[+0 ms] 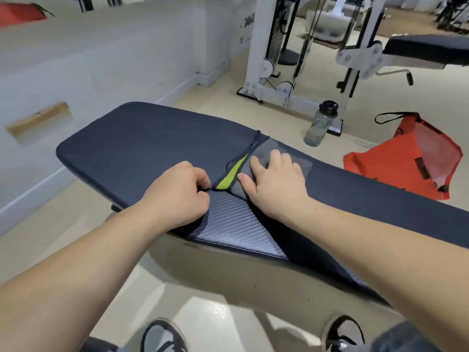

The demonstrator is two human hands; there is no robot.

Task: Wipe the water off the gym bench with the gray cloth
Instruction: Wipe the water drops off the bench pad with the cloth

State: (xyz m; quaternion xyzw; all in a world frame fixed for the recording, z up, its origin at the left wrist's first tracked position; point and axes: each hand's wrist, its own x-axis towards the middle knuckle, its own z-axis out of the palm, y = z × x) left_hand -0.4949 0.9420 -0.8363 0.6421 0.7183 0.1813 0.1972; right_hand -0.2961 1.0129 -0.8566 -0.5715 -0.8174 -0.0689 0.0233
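Observation:
A dark navy padded gym bench (142, 153) runs across the view from left to right. On its middle lies the gray cloth (266, 151), with a lime-green stripe and a dark cord at its far edge. My right hand (276, 184) lies flat on the cloth, fingers spread and pressing it onto the pad. My left hand (177, 191) is curled just left of the cloth, its fingertips pinching the cloth's near corner. No water drops are visible on the pad.
A clear water bottle (320, 123) stands on the floor beyond the bench. An orange bag (406, 158) lies to its right. A white cable machine (274, 47) and a second bench (426, 52) stand behind. A wall runs along the left. My shoes (162, 336) show below.

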